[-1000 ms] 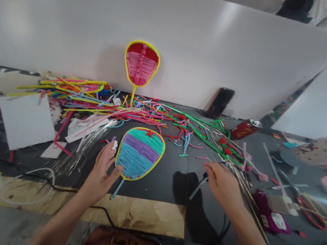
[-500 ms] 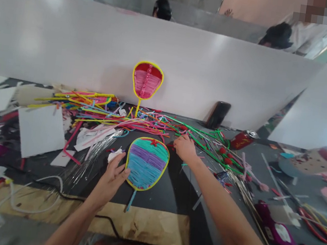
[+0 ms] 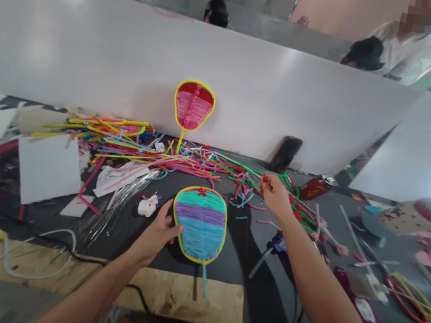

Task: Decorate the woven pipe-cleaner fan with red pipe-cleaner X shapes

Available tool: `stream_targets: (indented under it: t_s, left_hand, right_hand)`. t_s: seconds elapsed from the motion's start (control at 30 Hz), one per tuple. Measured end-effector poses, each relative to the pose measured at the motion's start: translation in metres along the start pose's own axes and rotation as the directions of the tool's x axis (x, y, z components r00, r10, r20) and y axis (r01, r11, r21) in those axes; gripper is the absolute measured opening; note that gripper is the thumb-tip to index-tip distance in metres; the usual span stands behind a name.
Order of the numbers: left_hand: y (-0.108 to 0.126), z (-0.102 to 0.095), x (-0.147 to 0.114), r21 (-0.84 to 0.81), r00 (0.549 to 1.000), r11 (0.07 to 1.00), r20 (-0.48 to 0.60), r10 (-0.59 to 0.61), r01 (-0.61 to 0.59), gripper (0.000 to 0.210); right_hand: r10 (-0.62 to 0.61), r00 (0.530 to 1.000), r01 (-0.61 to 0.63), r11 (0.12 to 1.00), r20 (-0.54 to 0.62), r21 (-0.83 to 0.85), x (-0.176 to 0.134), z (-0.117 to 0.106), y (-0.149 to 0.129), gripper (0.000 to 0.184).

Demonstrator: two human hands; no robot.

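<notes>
My left hand (image 3: 159,231) grips the left edge of a hand fan (image 3: 198,228) wound with pipe cleaners in teal, purple and blue. Yellow edging runs around the fan, a small red bow sits at its top, and a thin blue handle points toward me. A shadow beneath the handle shows the fan raised off the table. Farther right, my right hand (image 3: 278,196) is closed in a pinch, with a small red piece (image 3: 264,177) at the fingertips. Under and beside that hand lie pipe cleaner scraps (image 3: 248,195) and green stems.
A pink and red fan (image 3: 194,106) stands upright against the white partition (image 3: 133,59). Pipe cleaner bundles (image 3: 123,135) lie at the back left. A phone (image 3: 285,154), a red can (image 3: 318,187), a blue-nozzled glue gun (image 3: 278,242) and pliers (image 3: 407,298) are on the right.
My left hand has taken hold of the fan and lifted it, shifting it slightly right. My right hand has moved right from the scraps, a red piece now at its fingertips.
</notes>
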State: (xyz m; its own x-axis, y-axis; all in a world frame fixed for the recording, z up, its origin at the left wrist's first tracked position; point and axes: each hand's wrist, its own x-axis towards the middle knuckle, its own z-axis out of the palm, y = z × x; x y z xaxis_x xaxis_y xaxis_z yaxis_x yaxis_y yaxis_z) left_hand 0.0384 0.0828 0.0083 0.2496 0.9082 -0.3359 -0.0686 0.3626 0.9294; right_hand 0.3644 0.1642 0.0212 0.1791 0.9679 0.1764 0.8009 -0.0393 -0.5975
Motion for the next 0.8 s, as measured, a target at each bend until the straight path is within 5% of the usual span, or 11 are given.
stream_targets:
  t_s: [0.17,0.43,0.57,0.67,0.8]
  left_hand:
    - [-0.002,-0.001,-0.001,0.020,0.998,1.000,0.060,0.007,-0.009,0.084]
    - [0.007,-0.016,0.010,0.206,0.971,0.976,0.237,0.021,-0.071,0.071]
    - [0.005,-0.028,0.018,0.485,0.989,0.862,0.060,0.136,-0.148,0.051]
    - [0.000,-0.033,0.022,0.595,0.953,0.784,-0.095,0.286,-0.176,0.042]
    - [-0.009,-0.031,0.023,0.615,0.923,0.753,-0.104,0.371,-0.233,0.037]
  right_hand:
    - [0.013,1.000,-0.011,0.999,0.024,-0.045,0.013,0.002,-0.004,0.012]
    - [0.021,0.987,0.016,0.974,0.160,-0.227,0.062,0.036,-0.051,0.020]
    - [0.016,0.967,0.058,0.958,0.254,-0.282,0.085,0.063,-0.067,0.020]
    - [0.026,0.949,0.077,0.947,0.313,-0.312,0.101,0.083,-0.073,0.030]
    - [0.056,0.929,0.076,0.938,0.366,-0.338,0.118,0.102,-0.075,0.030]
